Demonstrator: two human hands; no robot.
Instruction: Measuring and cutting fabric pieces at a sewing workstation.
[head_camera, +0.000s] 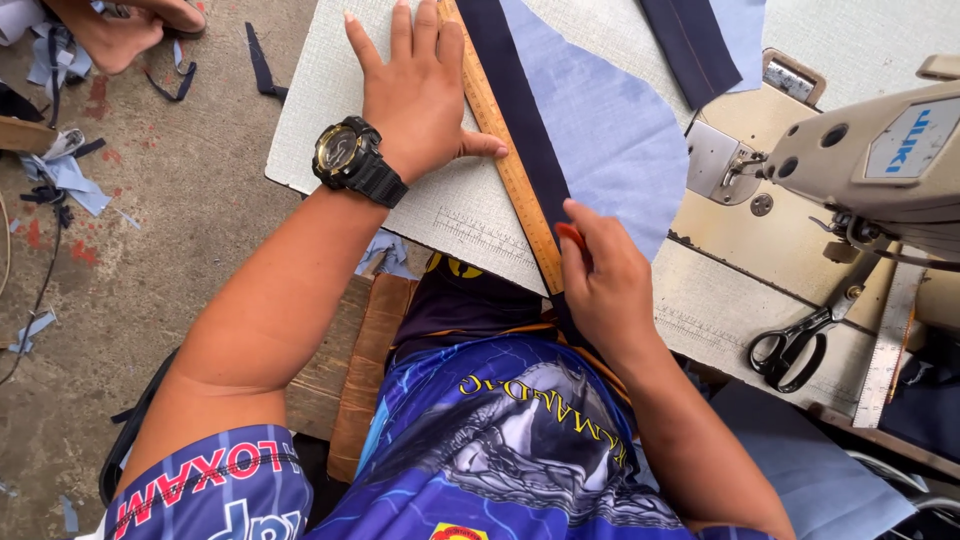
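My left hand (420, 90), with a black wristwatch (355, 160) on the wrist, lies flat with fingers spread, pressing a long wooden ruler (500, 150) onto the white table (330, 100). A dark navy fabric strip (520, 120) runs along the ruler's right edge, over a light blue fabric piece (610, 130). My right hand (605, 285) pinches a small red marker or chalk (571, 236) against the navy strip near the table's front edge.
A sewing machine (880, 160) stands at the right on its beige base (740, 240). Black scissors (795, 345) and a metal ruler (885, 350) lie near it. Another navy strip (695, 40) lies at the top. Fabric scraps (60, 170) litter the concrete floor; another person's foot (115, 30) shows top left.
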